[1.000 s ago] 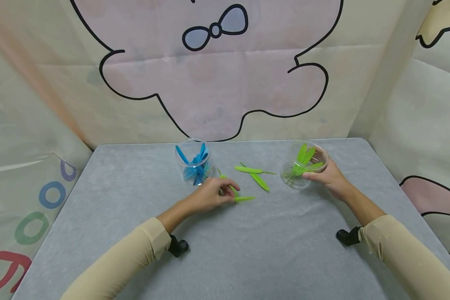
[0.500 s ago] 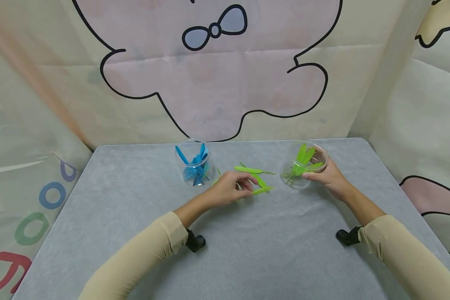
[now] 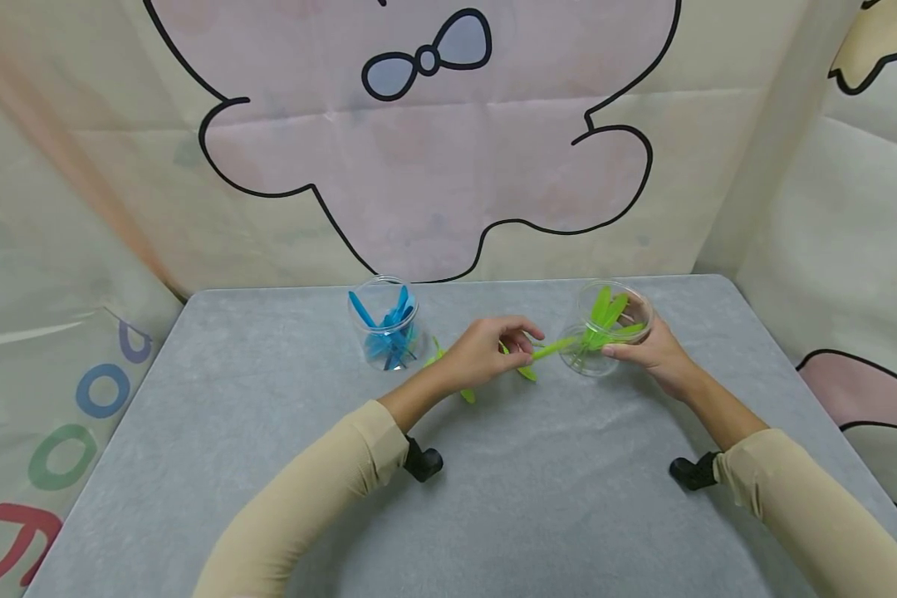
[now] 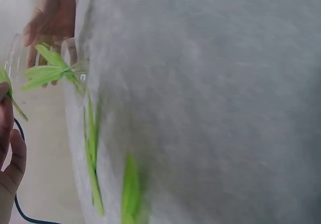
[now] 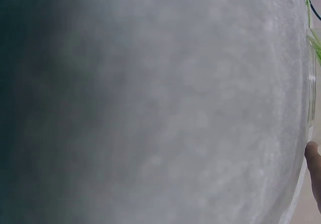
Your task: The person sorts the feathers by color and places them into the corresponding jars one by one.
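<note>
My left hand [image 3: 486, 350] pinches a green leaf-shaped piece [image 3: 555, 347] with a thin stem between thumb and fingers. Its far end overlaps the side of a clear plastic cup [image 3: 581, 367] in the head view. My right hand [image 3: 659, 355] grips that cup from the right side, thumb at the front. Several green leaf pieces [image 3: 605, 309] stand fanned out inside it. Others lie loose on the table, such as a green leaf piece [image 4: 131, 186] in the left wrist view. The right wrist view shows little more than a fingertip [image 5: 312, 151] and the cup's edge.
A second clear cup [image 3: 366, 350] holding several blue leaf pieces [image 3: 392, 328] stands at the back left. The table [image 3: 493, 498] wears a grey cloth. Patterned curtains [image 3: 531, 166] hang behind it and at both sides.
My left hand has carried the pinched green leaf piece rightward, from beside the blue pieces' cup to the cup in my right hand. My right hand and its cup have stayed put.
</note>
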`<state>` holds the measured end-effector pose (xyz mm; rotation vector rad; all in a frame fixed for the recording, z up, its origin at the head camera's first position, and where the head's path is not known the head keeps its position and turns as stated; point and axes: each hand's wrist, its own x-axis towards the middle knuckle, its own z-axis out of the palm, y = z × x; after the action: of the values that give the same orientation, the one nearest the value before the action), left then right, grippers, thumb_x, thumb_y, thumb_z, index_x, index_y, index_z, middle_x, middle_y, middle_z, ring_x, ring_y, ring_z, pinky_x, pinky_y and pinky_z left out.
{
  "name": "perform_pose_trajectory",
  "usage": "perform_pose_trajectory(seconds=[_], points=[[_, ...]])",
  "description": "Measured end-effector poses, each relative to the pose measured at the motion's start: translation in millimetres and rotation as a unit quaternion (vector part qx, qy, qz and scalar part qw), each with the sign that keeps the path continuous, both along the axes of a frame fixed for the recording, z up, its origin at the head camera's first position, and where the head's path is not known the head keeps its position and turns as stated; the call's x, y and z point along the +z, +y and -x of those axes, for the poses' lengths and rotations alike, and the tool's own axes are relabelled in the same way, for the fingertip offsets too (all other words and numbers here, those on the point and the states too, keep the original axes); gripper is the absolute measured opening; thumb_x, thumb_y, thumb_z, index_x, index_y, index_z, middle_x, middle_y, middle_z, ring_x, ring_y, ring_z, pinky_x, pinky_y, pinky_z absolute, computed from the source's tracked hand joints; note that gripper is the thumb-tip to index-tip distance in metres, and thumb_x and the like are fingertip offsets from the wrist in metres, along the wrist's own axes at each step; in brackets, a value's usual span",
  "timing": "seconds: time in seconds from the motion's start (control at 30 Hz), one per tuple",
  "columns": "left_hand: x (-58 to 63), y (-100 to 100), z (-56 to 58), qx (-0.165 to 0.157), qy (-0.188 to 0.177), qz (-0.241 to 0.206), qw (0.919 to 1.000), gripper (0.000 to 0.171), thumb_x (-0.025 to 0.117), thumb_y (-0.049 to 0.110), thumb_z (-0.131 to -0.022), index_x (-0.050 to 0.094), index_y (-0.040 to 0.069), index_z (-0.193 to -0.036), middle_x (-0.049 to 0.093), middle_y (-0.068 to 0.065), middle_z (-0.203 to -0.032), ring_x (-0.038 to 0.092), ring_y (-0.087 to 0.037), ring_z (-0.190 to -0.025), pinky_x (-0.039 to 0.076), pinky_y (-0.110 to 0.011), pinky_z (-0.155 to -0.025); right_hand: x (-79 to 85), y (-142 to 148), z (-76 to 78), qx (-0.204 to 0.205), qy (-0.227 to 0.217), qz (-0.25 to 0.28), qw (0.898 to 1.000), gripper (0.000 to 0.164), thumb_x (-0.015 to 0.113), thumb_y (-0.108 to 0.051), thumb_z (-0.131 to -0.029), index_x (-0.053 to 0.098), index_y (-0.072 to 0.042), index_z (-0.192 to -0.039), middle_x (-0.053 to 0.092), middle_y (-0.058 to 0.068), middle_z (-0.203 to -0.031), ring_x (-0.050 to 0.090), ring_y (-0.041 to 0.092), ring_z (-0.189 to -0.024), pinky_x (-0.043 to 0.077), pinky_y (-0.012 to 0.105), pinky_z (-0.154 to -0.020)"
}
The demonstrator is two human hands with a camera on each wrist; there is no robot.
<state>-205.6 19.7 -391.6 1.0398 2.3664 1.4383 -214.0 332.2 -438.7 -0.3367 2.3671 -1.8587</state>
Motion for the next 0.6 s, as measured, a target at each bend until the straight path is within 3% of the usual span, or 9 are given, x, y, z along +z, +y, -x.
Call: perform_pose_trajectory(seconds=[0.2, 0.6], points=[[3.2, 9, 7.0, 0.01, -0.01, -0.016, 0.9998, 0.023, 0.07, 0.005, -0.092, 0.068, 0.007, -0.115, 0.069, -0.001, -0.092, 0.063, -0.009, -0.082, 0.053, -0.023, -0.071, 1.6, 0, 0.1, 0.003, -0.002, 0.01, 1.0, 0.095, 0.072, 0.009, -0.085, 0.015, -0.008, -0.158, 0.023, 0.019, -0.159, 0.032, 0.026, -0.142, 0.04, 0.009, -0.095], [15.7, 34, 18.1, 0.035, 0.015, -0.037, 0.9986, 0.026, 0.071, 0.006, -0.092, 0.067, 0.005, -0.118, 0.069, -0.003, -0.093, 0.064, -0.008, -0.083, 0.053, -0.02, -0.073, -0.6, 0, 1.6, 0.008, -0.002, 0.025, 1.0, 0.089, 0.073, 0.008, -0.085, 0.023, -0.018, -0.154, 0.032, 0.01, -0.154, 0.038, 0.015, -0.137, 0.042, 0.01, -0.096]])
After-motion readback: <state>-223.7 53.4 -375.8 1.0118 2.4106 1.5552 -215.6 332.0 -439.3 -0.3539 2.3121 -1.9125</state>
